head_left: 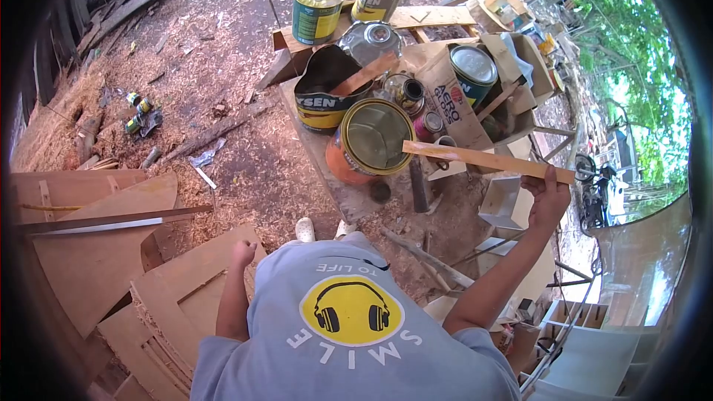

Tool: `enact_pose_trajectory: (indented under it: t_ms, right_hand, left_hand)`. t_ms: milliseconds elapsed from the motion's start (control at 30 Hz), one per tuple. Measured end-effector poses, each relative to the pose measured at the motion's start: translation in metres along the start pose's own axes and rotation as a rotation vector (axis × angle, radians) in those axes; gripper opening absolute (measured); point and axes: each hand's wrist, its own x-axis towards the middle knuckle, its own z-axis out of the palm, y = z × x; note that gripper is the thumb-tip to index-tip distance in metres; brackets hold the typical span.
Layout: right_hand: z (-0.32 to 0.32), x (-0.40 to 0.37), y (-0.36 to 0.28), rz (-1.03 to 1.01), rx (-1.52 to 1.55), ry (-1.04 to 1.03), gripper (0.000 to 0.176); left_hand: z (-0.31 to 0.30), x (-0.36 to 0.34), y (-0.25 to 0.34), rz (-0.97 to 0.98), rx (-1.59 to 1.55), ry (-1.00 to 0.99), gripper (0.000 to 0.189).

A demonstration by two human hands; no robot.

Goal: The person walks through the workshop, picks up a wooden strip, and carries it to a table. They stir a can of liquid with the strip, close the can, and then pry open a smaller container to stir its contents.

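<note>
Stick (483, 158) of flat, straight-edged, orange-brown wood lies clamped in the fingers (550, 173) of the right hand (548, 200), gripped near its outer end. It reaches leftward from them, its tip over the rim of an orange can (346, 163); whether it touches the metal, I cannot tell. Round and open, with a gold-coloured rim and a greyish-green interior, this can stands on the worn wooden table (340, 199), to the left of the fingers.

Just beyond it is a black-and-yellow container (319, 119) with a ragged, curving lip, a reddish-brown wood strip (364, 76) slanting out of it. Ahead and to the left of the fingers, a creased cardboard box (451, 102) printed "AERO GLOSS" adjoins a dark green can (475, 76) with a round grey lid.

Well apart, far left of those fingers, the left hand (243, 254) is curled closed, nearest a flat plywood panel (193, 267) with rough edges. Curled wood shavings (223, 82) cover the reddish ground beyond the table.
</note>
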Motion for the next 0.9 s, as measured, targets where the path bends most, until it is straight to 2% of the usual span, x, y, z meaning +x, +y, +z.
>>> enact_pose_trajectory:
  t_ms: [267,600,700,800,900]
  right_hand:
    - [0.0,0.0,0.001,-0.007,0.024,0.006,0.026]
    - [-0.004,-0.009,0.027,0.113,0.185,0.096,0.026]
    - [-0.001,-0.017,0.036,0.15,0.271,0.114,0.028]
    - [-0.002,-0.019,0.05,0.181,0.338,0.118,0.029]
    - [0.002,-0.022,0.06,0.193,0.396,0.095,0.031]
  left_hand:
    - [0.001,-0.003,0.0,0.015,-0.05,0.008,0.038]
    - [-0.006,0.0,-0.004,-0.034,-0.014,-0.019,0.038]
    - [-0.009,-0.004,-0.005,0.027,0.072,0.063,0.039]
    - [-0.012,0.006,-0.013,-0.026,0.039,-0.036,0.039]
    - [-0.028,-0.001,0.012,-0.066,0.013,-0.09,0.039]
